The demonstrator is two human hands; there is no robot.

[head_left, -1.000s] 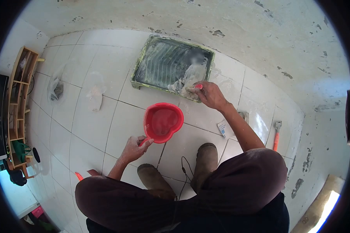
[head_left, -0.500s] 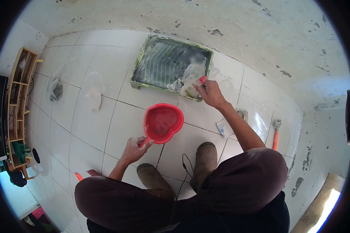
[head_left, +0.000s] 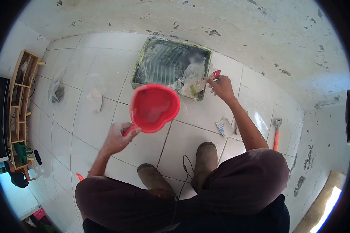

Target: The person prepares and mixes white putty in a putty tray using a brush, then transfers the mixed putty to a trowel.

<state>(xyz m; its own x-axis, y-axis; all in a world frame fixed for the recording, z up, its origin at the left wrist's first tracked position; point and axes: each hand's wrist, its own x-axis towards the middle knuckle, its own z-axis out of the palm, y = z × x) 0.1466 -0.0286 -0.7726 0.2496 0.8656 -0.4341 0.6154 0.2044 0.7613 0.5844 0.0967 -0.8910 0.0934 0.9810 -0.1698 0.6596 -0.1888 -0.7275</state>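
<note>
While the person crouches over the tiled floor point(head_left: 85, 128), a wooden shelf unit point(head_left: 21, 101) stands along the far left edge, well apart from either hand. Two plastic bags lie on the tiles left of the left hand: one dark bag point(head_left: 56, 90) and one pale bag point(head_left: 94, 93), with bare tile around both.

Closer in, the left hand point(head_left: 114, 139) has its grip closed around the handle of one red scoop point(head_left: 153, 107), held up off the floor and tilted, its bowl hanging between the hand and the paint tray point(head_left: 144, 66). A second ago that scoop sat lower, level and just above the tiles near the boots; it is now raised and swung toward the tray, and open tile shows beneath it.

Ahead of the scoop, the single green-rimmed tray rests against the foot of the flaking wall point(head_left: 237, 35), leaving no room behind it. At its right corner, the right hand point(head_left: 221, 87) pinches one red-handled scraper point(head_left: 208, 79), its blade touching the pale paste at the tray's near edge. Earlier that hand lay lower, over the rim; now it sits further right and up.

Below the right grip lie one small packet point(head_left: 224, 127) and, further right, one orange-handled tool point(head_left: 276, 136). Two boots point(head_left: 206, 157) stand nearest the body.
</note>
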